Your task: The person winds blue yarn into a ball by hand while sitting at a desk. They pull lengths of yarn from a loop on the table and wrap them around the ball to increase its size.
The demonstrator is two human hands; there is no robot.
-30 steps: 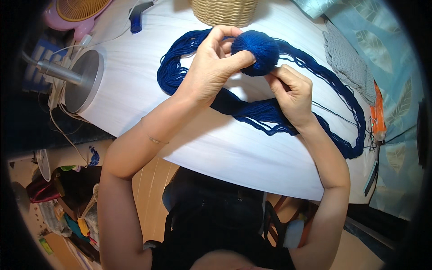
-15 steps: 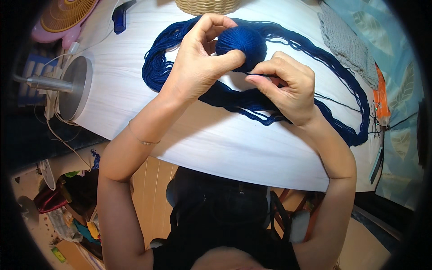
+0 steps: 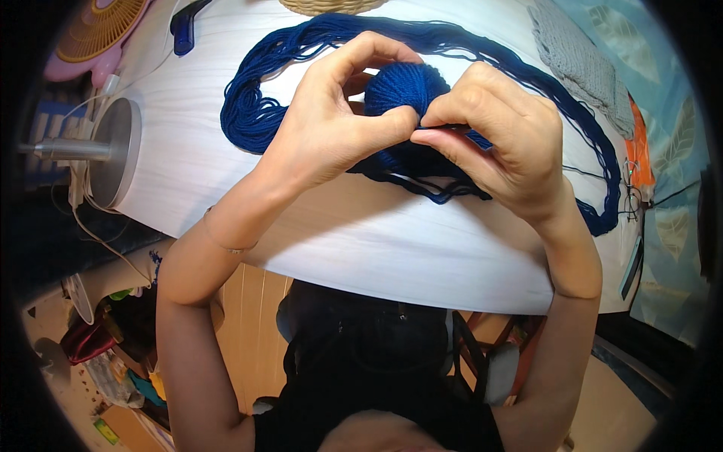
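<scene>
A white table [image 3: 248, 173] with a faint wood grain fills the view, its near edge curving above my lap. Over it I hold a ball of dark blue yarn [image 3: 407, 89] in my left hand [image 3: 331, 132], thumb pressed along its lower side and fingers arched over the top, closed snugly around it. My right hand [image 3: 497, 143] meets it from the other side, thumb and forefinger pinched tight on a strand right at the ball. Under both hands a big loose loop of the same blue yarn skein [image 3: 256, 113] sprawls across the tabletop. A round metal lamp base [image 3: 113, 162] sits at the table's left edge, a grey knitted swatch [image 3: 580, 64] lies at the far right, and a wicker basket [image 3: 331, 6] stands at the top edge.
</scene>
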